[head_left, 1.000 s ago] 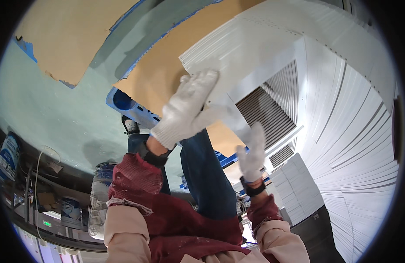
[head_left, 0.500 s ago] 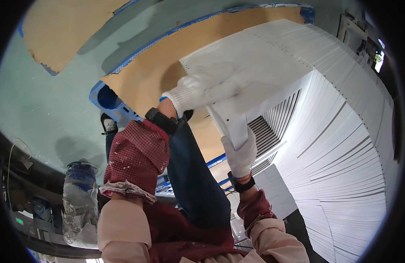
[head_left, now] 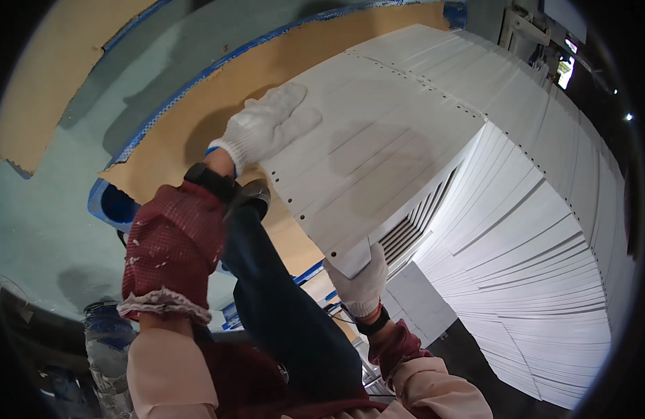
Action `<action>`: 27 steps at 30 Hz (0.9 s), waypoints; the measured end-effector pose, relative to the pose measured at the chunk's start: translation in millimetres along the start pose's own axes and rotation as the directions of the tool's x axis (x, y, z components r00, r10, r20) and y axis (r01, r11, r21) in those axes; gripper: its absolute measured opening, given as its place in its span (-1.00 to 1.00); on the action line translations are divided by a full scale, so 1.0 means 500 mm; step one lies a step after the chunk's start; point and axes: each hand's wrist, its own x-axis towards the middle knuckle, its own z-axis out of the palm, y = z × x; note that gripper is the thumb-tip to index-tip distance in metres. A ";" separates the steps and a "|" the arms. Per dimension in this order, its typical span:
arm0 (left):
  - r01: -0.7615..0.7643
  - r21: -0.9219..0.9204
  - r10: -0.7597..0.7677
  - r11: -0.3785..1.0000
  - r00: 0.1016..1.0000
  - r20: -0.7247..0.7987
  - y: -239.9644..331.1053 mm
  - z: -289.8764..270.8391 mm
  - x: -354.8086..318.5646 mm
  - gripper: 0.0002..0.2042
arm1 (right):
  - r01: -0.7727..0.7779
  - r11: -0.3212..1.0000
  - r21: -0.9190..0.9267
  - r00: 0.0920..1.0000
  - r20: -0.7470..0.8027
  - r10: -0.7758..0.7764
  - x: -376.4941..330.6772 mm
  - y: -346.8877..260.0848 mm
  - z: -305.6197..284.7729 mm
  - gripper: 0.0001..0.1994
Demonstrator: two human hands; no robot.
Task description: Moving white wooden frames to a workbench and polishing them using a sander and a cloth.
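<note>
A tall stack of long white slats (head_left: 378, 153) with small dark holes along their ends fills the middle. My left hand (head_left: 266, 122), in a white knitted glove, lies on the stack's left end with its fingers stretched out. At the near corner my right hand (head_left: 361, 283), gloved in white too, is wrapped around the end of a white slat (head_left: 352, 261). Its thumb and fingertips are partly hidden by the slat. The rest of that slat merges with the top layer, so I cannot tell how far it lies flat.
More white slats (head_left: 525, 272) are piled in rows down the right side. Brown cardboard (head_left: 182, 150) on a blue pallet (head_left: 113, 202) juts out beneath the stack. A second cardboard sheet (head_left: 43, 84) is at upper left. A wrapped bucket (head_left: 109, 342) stands on the left.
My left hand has gone from over the stack's middle to its left end. My right hand is lower with the slat end, which now sits closer to the stack. The view has shifted slightly.
</note>
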 end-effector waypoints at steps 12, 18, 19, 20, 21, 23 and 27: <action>-0.712 0.013 0.712 0.703 0.702 -0.018 0.036 -0.022 0.036 -0.55 | 0.079 0.997 0.007 0.976 0.204 -0.079 -0.034 0.074 0.015 -0.45; -0.550 -0.125 0.562 0.826 0.819 0.112 0.157 -0.029 0.114 -0.59 | 0.116 0.990 0.080 0.989 0.083 -0.122 -0.075 0.130 0.033 -0.42; -0.591 -0.128 0.603 0.797 0.791 0.106 0.163 -0.024 0.128 -0.60 | 0.122 0.990 0.070 0.982 0.134 -0.130 -0.065 0.118 0.023 -0.37; -0.597 -0.128 0.610 0.792 0.785 0.111 0.171 -0.018 0.139 -0.60 | 0.118 0.991 0.069 0.984 0.125 -0.126 -0.050 0.103 0.018 -0.37; -0.570 -0.089 0.577 0.817 0.810 0.104 0.177 -0.012 0.147 -0.59 | 0.197 0.979 0.047 0.978 0.052 -0.200 -0.033 0.082 0.017 -0.37; -0.543 -0.046 0.545 0.838 0.832 0.103 0.186 -0.001 0.155 -0.57 | 0.270 0.962 0.024 0.963 -0.025 -0.270 -0.014 0.063 0.007 -0.36; -0.614 -0.015 0.614 0.789 0.786 0.071 0.167 -0.025 0.137 -0.54 | 0.265 0.964 0.012 0.961 0.083 -0.265 -0.005 0.037 -0.007 -0.34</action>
